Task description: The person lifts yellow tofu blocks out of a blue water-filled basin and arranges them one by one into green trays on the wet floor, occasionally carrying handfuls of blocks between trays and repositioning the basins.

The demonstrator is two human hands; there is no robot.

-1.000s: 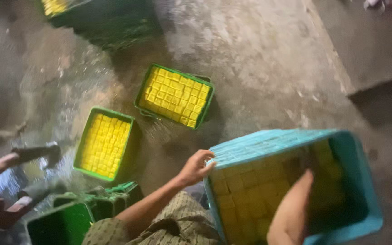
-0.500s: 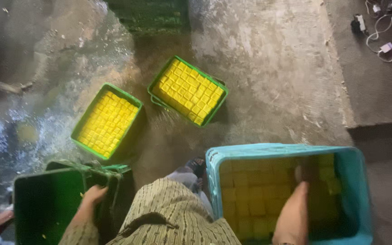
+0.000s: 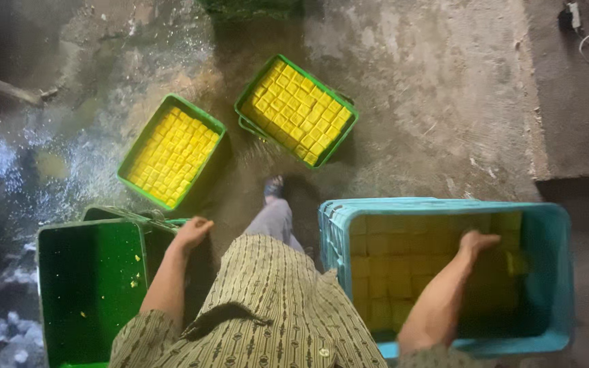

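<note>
Left hand: the left hand [image 3: 192,234], lower left of centre, rests on the rim of the empty green crate [image 3: 90,286], fingers curled over its edge.
Right hand: the right hand [image 3: 477,243], lower right, reaches into the blue crate [image 3: 553,272], palm down on the yellow blocks [image 3: 403,266]; whether it grips one I cannot tell.
Blue crate: lower right of the frame, filled with rows of yellow blocks.
Green trays: two green trays [image 3: 170,151] [image 3: 296,110] of yellow cubes lie on the wet concrete floor [image 3: 431,102], upper centre.
Clothing: patterned shirt [image 3: 267,307], bottom centre.
</note>
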